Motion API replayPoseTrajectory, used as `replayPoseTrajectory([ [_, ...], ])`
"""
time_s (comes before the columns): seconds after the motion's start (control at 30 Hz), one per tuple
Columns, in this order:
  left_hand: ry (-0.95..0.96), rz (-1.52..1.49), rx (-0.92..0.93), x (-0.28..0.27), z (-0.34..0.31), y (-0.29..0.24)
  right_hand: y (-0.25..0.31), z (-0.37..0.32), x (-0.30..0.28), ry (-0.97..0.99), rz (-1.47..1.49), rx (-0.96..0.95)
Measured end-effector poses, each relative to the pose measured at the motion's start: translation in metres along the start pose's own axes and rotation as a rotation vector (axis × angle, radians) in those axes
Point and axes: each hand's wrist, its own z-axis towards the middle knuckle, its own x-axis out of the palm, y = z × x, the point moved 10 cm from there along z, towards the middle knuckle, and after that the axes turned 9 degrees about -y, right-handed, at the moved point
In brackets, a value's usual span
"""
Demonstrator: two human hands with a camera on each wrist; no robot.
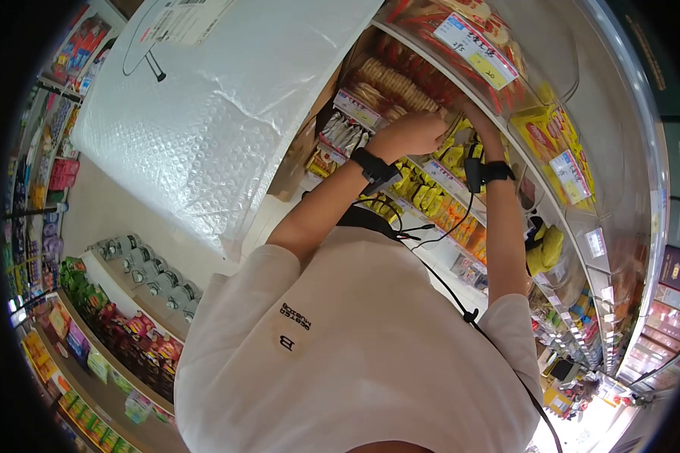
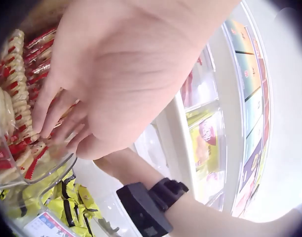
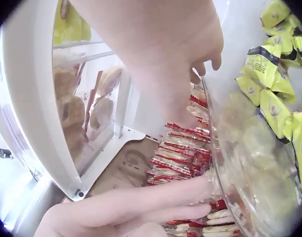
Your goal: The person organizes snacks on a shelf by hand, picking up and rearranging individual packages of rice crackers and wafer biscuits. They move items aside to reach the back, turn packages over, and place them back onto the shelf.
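Observation:
Both bare hands reach into a clear shelf bin of individually wrapped round biscuits (image 1: 400,84) in red-trimmed clear packets. From the left wrist view, the left hand (image 2: 116,79) spreads its fingers down to the row of wrapped biscuits (image 2: 20,84). In the right wrist view the same left hand (image 3: 136,205) lies along the row, fingers mostly straight, fingertips at the packets. The right hand (image 3: 175,59) reaches down over the packets (image 3: 178,153), some fingertips beside the clear bin rim (image 3: 210,108). The right hand (image 1: 480,121) is partly behind the upper bin.
Yellow packets (image 3: 269,74) fill the neighbouring bin across the divider. An overhanging clear bin (image 1: 499,45) with price tags is close above the right arm. A large bubble-wrapped package (image 1: 189,113) stands on the left. Jars (image 1: 155,275) line a lower shelf.

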Motion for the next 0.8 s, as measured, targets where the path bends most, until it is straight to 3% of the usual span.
replayPoseTrajectory([
  [0.2, -0.042, 0.020, -0.048, -0.031, -0.023, -0.015, 0.045, -0.006, -0.044, -0.142, -0.245, -0.088],
  [0.33, -0.098, -0.006, 0.076, -0.039, -0.038, -0.045, 0.097, -0.021, -0.059, -0.184, -0.081, -0.166],
  [0.43, -0.138, -0.066, 0.141, -0.046, -0.047, -0.066, 0.079, -0.030, -0.047, -0.082, -0.214, 0.035],
  [0.47, -0.138, -0.078, 0.145, -0.047, -0.050, -0.068, 0.085, -0.033, -0.049, -0.116, -0.202, -0.017],
  [0.53, -0.143, -0.099, 0.150, -0.055, -0.056, -0.071, 0.102, -0.040, -0.055, -0.183, -0.174, -0.128],
  [0.63, -0.177, -0.054, 0.124, -0.064, -0.060, -0.064, 0.122, -0.057, -0.058, -0.140, -0.062, -0.125],
  [0.8, -0.306, -0.049, 0.113, -0.091, -0.075, -0.060, 0.187, -0.091, -0.059, 0.042, 0.312, -0.069],
])
